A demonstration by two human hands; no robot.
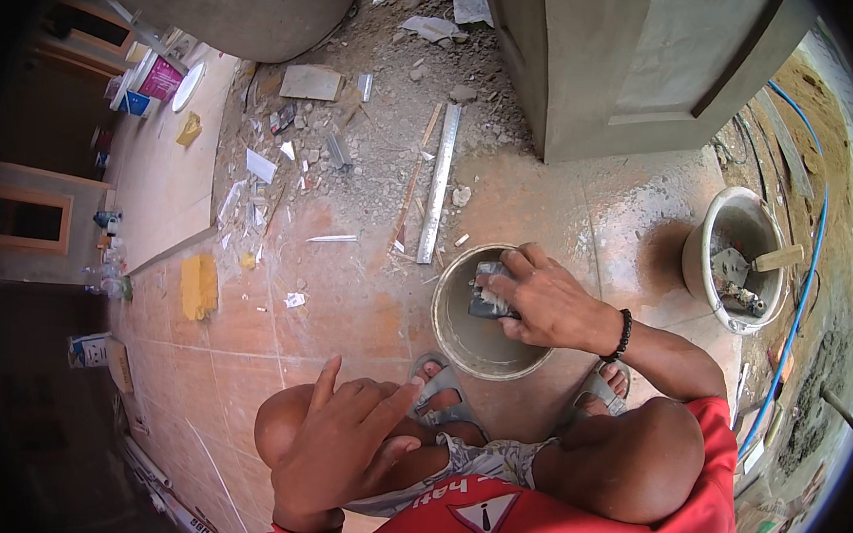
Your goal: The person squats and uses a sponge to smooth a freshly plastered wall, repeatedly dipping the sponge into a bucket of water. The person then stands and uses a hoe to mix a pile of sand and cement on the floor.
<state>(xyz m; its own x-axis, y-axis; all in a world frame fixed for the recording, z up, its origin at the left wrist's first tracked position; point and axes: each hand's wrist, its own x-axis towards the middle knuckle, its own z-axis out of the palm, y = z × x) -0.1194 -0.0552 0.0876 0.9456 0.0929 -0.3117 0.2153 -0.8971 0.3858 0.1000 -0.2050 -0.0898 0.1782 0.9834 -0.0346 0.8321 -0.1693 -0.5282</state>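
I squat over a round grey bucket (447, 331) that stands on the tiled floor between my sandalled feet. My right hand (542, 298) reaches into the bucket and is closed on a small grey trowel blade (487, 288) smeared with mortar. A black bead bracelet (621, 335) sits on that wrist. My left hand (343, 437) rests on my left knee with its fingers spread and holds nothing.
A long metal straightedge (438, 182) lies on the floor beyond the bucket amid rubble and tile scraps. A white bucket with tools (732, 222) stands at the right. A concrete pillar (615, 63) rises behind. A yellow sponge (199, 286) lies left; a blue hose (809, 270) runs along the right.
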